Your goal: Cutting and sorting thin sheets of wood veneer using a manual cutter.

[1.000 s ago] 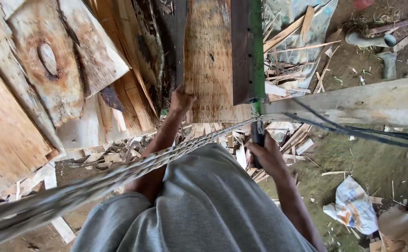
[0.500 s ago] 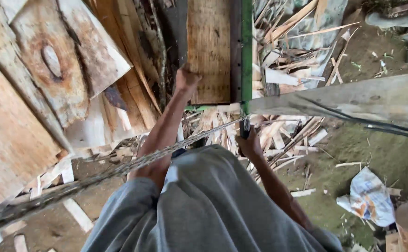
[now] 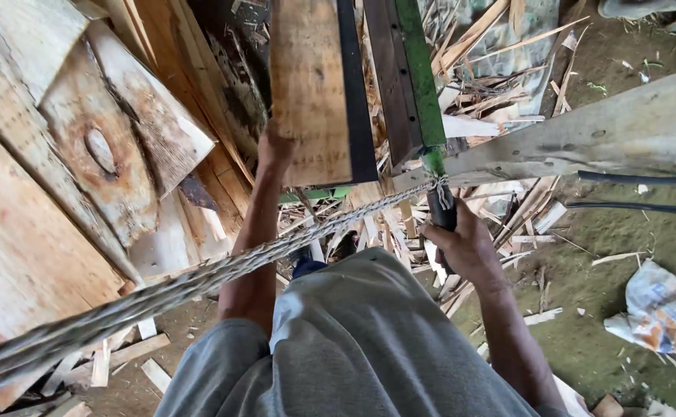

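Looking down past a grey shirt [image 3: 369, 340], two hands are at work on one wooden board [image 3: 307, 85] and one lever. The left hand [image 3: 276, 147] presses against the near end of the board, fingers curled on its lower edge; how firmly it grips cannot be told. The board lies lengthwise, running away from the person, its right edge against a dark metal rail [image 3: 357, 93]. The right hand [image 3: 461, 247] is wrapped shut around one dark handle [image 3: 440, 212], which sits at the lower end of a green metal bar [image 3: 419, 77] just right of the rail.

One thick braided rope [image 3: 199, 282] crosses the whole view from the lower left up to the handle, passing in front of the left forearm and hiding part of it. One pale grey beam [image 3: 585, 139] slants across the right side, with two dark cables [image 3: 647, 193] running below it.

On the left lean several large weathered plywood sheets [image 3: 52, 177], one with an oval stain. Wood offcuts [image 3: 369, 224] lie scattered in a heap on the dirt floor [image 3: 601, 309] under the board and beam. One crumpled white sack [image 3: 662, 313] lies at the right.
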